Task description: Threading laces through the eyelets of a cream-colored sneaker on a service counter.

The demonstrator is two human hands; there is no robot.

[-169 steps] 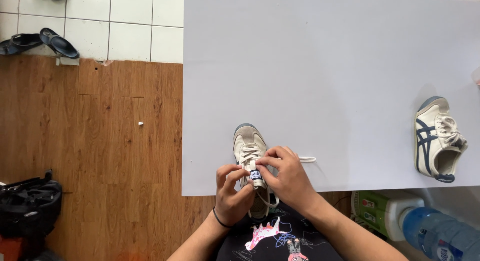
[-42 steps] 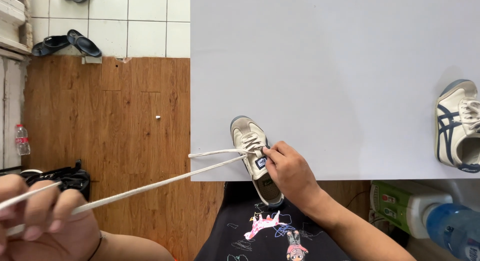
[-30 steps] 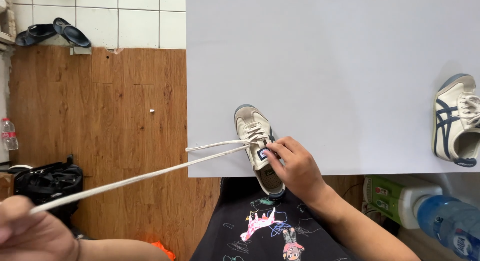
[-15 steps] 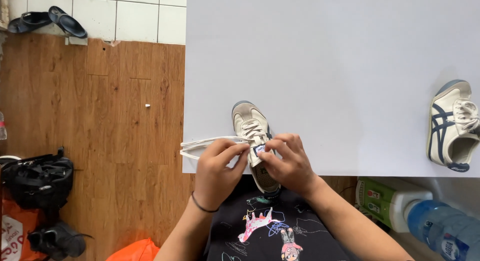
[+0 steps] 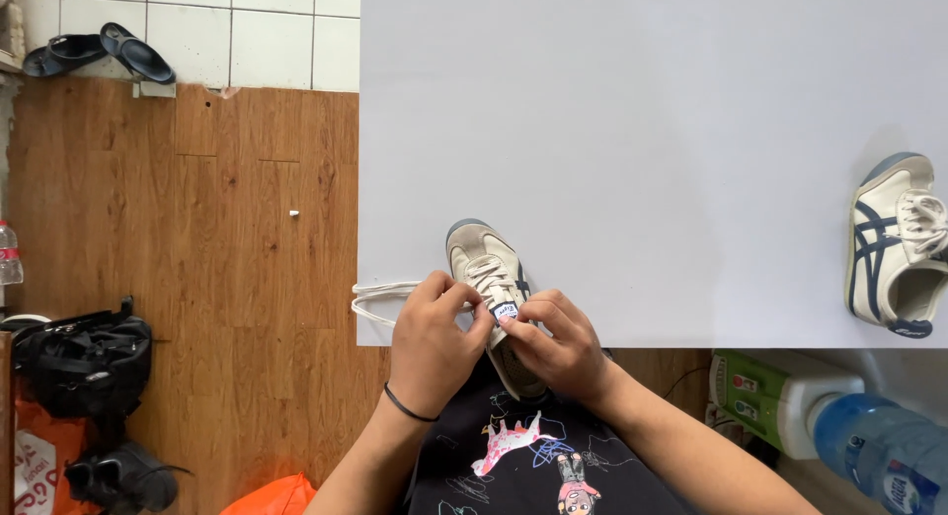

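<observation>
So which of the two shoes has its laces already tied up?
The sneaker at the table's right edge; its laces sit bunched on top. The sneaker under the left hand and right hand has loose laces trailing left.

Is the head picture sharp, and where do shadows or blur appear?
Head view: even daylight, mostly sharp; the white table shows no glare. The far shoe casts a soft shadow to its upper left. The near shoe and both hands, left hand and right hand, look crisp; the water bottle at the corner looks slightly soft.

White table (image 5: 642, 130): cream sneaker (image 5: 474, 263), second sneaker (image 5: 894, 243)
</observation>
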